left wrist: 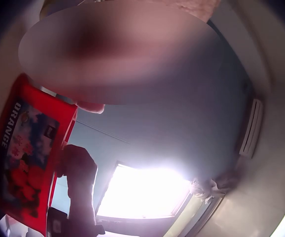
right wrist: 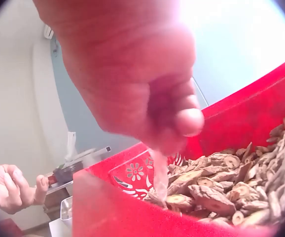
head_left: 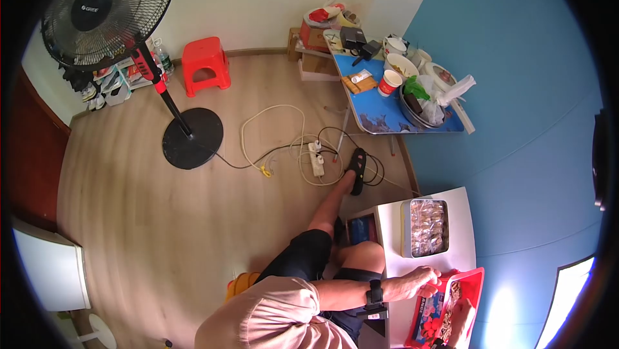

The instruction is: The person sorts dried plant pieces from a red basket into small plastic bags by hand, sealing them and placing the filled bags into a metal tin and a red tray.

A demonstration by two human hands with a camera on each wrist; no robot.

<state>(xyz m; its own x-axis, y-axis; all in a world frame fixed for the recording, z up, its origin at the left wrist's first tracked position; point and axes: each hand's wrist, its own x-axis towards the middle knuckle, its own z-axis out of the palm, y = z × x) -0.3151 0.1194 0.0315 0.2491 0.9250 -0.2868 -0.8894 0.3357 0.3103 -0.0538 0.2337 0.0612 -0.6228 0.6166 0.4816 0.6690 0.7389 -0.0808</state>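
Right hand (right wrist: 123, 69): fingers curled; grasp cannot be determined.
Dried slices (right wrist: 214, 195): inside red basket (right wrist: 246, 118), below these fingers.
Left hand (head_left: 412, 283): fingers partly curled; grasp cannot be determined.
Tin (head_left: 405, 233): near left fingers.

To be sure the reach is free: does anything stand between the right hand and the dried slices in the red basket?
No clear obstacle shows: the right hand is over the dried slices in the open red basket. A pale piece shows under the hand; I cannot tell what it is.

Blue wall (head_left: 516, 97) — wood-look flr (head_left: 129, 220) — bright window (left wrist: 142, 190)
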